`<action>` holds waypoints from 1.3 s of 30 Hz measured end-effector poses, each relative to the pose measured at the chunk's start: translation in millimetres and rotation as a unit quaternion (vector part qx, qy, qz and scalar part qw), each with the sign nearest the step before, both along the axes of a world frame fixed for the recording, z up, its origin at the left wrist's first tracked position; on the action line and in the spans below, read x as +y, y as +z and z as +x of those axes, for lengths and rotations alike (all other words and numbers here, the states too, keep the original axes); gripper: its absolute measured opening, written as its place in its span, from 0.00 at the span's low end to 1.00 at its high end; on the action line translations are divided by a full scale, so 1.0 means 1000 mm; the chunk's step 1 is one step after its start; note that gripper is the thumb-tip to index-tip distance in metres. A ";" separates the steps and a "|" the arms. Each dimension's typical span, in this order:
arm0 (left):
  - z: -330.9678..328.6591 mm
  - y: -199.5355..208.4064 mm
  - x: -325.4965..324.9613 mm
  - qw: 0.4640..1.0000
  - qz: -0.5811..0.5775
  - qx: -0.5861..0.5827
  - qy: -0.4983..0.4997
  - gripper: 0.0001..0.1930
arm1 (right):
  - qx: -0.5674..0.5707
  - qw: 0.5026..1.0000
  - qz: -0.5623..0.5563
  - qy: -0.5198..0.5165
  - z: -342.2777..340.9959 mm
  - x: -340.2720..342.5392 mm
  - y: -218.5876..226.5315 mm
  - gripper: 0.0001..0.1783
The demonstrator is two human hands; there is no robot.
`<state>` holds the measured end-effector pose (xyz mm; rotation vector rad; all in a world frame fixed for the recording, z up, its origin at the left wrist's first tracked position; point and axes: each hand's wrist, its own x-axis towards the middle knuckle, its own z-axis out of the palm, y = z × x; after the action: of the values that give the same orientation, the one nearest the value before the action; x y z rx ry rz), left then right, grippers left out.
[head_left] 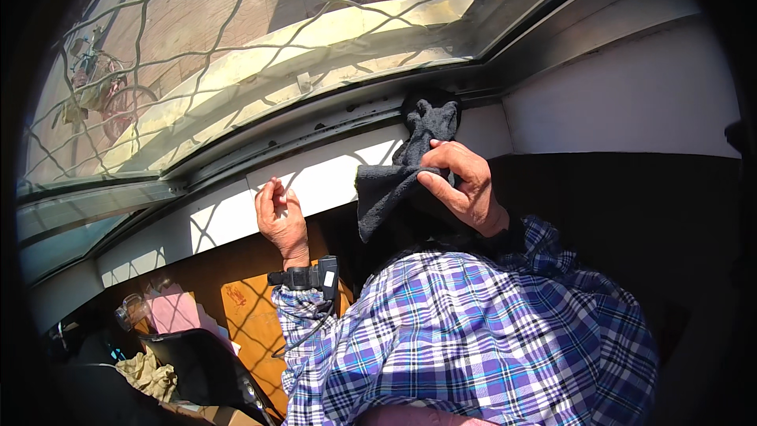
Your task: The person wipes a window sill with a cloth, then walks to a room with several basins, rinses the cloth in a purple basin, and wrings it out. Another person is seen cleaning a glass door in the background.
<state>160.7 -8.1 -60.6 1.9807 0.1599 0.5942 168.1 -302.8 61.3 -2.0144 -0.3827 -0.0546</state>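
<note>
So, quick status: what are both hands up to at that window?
Right hand grips dark cloth, pressed to window track. Left hand rests on white sill. Nothing blocking.

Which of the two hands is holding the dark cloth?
The right hand holds the dark cloth, pressing it up against the window track. The left hand holds nothing; it just rests on the white sill.

The rag (394, 181) in my right hand (465, 185) is dark, matt, fuzzy cloth. My left hand (280, 217) rests on the white sill (236, 213), which looks smooth and matt. The window frame (331, 122) looks like dull grey metal, the glass (197, 39) glossy. My shirt sleeves (473, 331) are soft checked cloth. The wrist strap (303, 276) is matt black. The board below (252, 308) looks like wood.
</note>
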 end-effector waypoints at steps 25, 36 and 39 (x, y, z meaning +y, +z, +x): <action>-0.006 0.010 0.002 0.997 -0.049 0.029 -0.046 0.22 | -0.111 0.837 -0.513 -0.152 0.068 -0.078 -0.023 0.05; -0.005 0.013 -0.002 0.999 -0.021 0.025 -0.034 0.20 | -0.024 0.854 -0.519 -0.021 0.106 -0.087 -0.029 0.07; -0.005 0.014 -0.004 0.999 -0.011 0.023 -0.026 0.20 | -0.084 0.884 -0.460 0.012 0.109 -0.075 -0.025 0.12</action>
<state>155.3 -11.8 -46.9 1.9712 0.1427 0.5130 276.8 -378.3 36.4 -2.9593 -0.6199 -0.0341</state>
